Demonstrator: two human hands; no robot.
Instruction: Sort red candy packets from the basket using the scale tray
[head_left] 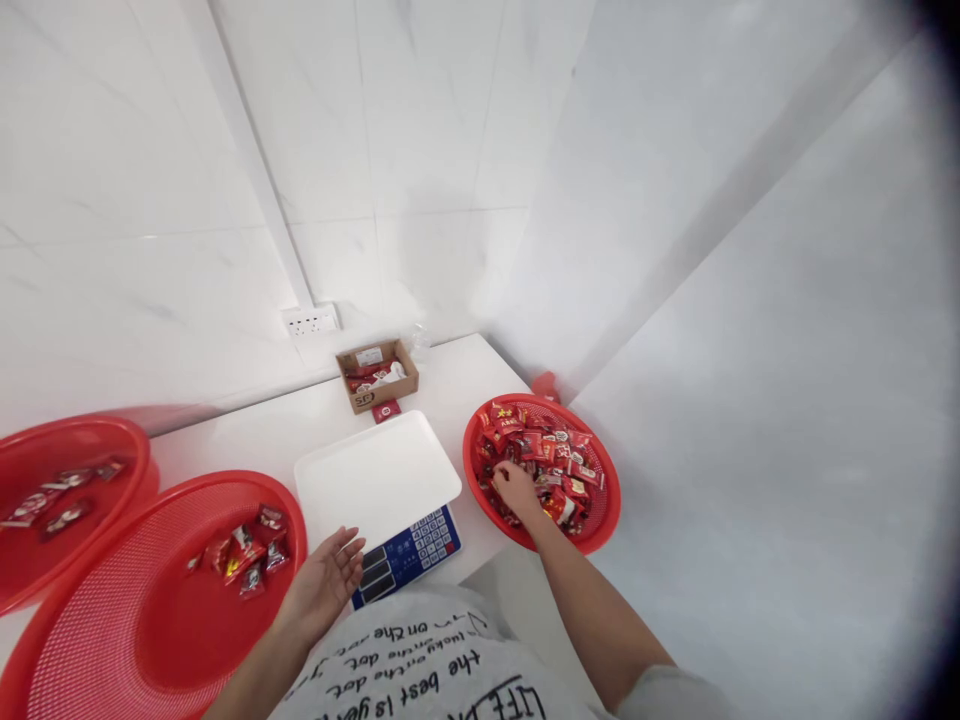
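Observation:
My right hand (516, 487) reaches into a red mesh basket (604, 520) on the right, full of red-wrapped candies (547, 452). Its fingers are curled down among the candies; what they pinch is hidden. My left hand (326, 582) hovers palm up, fingers spread and empty, between a red basket (112, 630) holding a few wrapped candies (244, 553) and the keypad of a scale (409, 552). The scale's white tray (375, 478) is bare.
A second red basket (45, 450) with a few candies sits at the far left. A small open cardboard box (377, 374) stands at the back of the white table, near a wall socket (310, 321). White walls close in behind and on the right.

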